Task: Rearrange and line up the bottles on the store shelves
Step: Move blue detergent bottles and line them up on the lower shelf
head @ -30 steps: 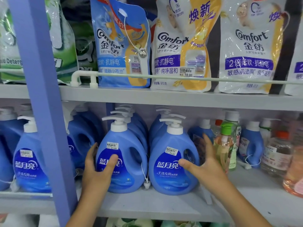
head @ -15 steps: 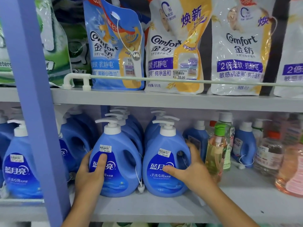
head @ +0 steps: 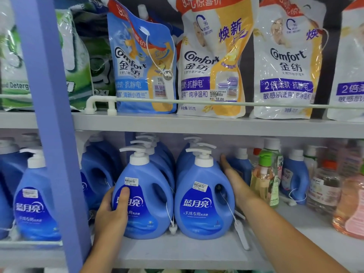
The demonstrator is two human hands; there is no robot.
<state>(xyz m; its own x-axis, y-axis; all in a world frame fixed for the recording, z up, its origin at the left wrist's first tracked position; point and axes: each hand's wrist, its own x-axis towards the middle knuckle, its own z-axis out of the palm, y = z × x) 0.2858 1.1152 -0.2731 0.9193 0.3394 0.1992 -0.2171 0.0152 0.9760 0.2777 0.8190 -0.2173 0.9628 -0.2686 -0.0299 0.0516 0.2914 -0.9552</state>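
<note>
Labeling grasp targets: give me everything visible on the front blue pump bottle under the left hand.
The front blue pump bottle is glossy blue plastic with a white pump head, a cut-through handle on its right side, a dark blue label and a price sticker reading 25.00. It stands upright at the lower shelf front. The left hand grips its left side, thumb on the label. A white tag cord hangs at its right.

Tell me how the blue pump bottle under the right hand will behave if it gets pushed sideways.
The blue pump bottle is squat and broad-based, so it will probably slide rather than tip. It looks full, so likely heavy. Its smooth plastic may slip under the flat right hand, and the security tag dangling from it could snag.
</note>
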